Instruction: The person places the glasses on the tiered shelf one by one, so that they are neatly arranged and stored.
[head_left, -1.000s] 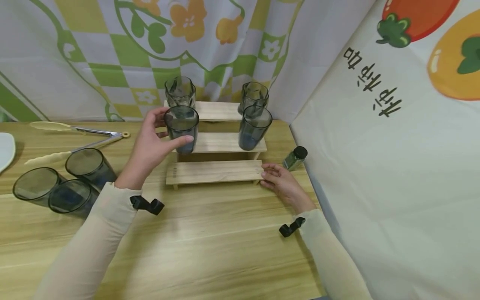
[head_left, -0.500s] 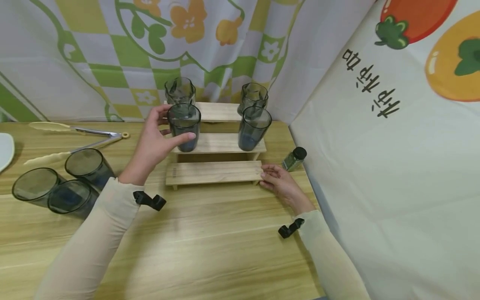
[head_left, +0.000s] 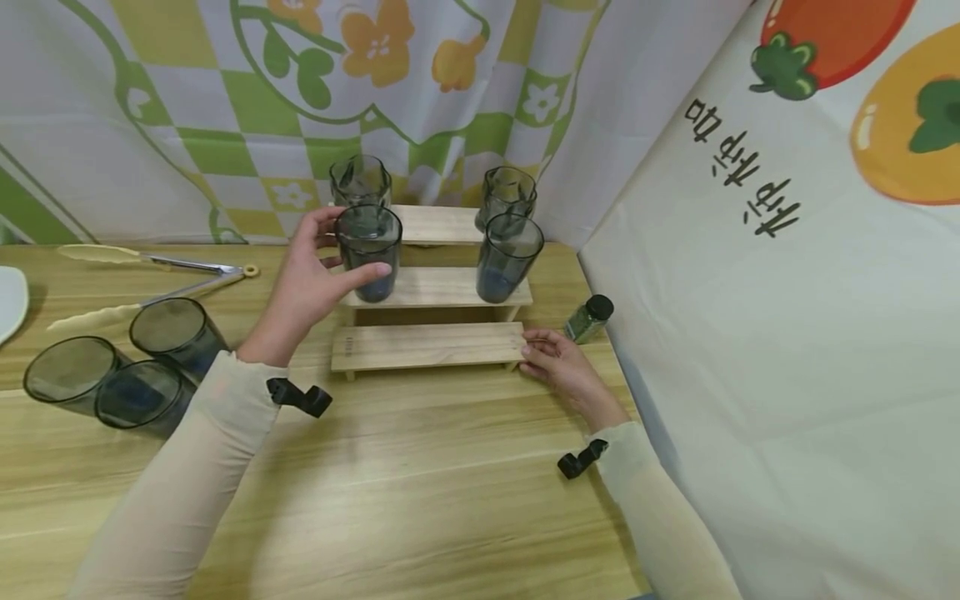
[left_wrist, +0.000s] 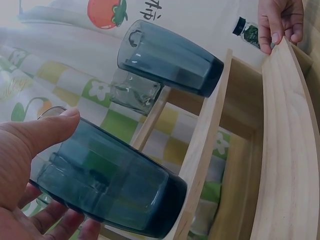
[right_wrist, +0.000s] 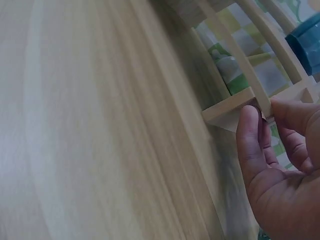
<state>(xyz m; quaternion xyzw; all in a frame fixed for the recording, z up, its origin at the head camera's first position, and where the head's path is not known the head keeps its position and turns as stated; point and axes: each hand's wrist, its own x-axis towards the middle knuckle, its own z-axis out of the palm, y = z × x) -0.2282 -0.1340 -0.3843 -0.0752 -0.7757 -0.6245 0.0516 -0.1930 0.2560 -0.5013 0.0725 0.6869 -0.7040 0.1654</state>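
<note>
My left hand (head_left: pixel 307 283) holds a smoky blue glass tumbler (left_wrist: pixel 110 175), thumb on one side and fingers round the other. The tumbler stands at the left end of the middle step of a three-tier wooden shelf (head_left: pixel 427 346). With thumb and fingers, my right hand (head_left: pixel 562 367) pinches the right end of the lowest step, as the right wrist view also shows. A matching tumbler (head_left: pixel 510 258) is on the right end of the middle step. Two wavy clear-grey glasses, one on the left (head_left: pixel 360 179) and one on the right (head_left: pixel 509 196), occupy the top step.
Three more blue tumblers (head_left: pixel 176 333) are grouped on the table at left, near my left forearm. Behind them lie tongs (head_left: pixel 187 285) with cream tips. A small black-capped jar (head_left: pixel 590 318) is beside my right hand, near the wall. A white dish (head_left: pixel 11 300) shows at the left edge.
My left hand has shifted the tumbler slightly right and back on the middle step, then stays still. The right hand keeps its pinch on the lowest step.
</note>
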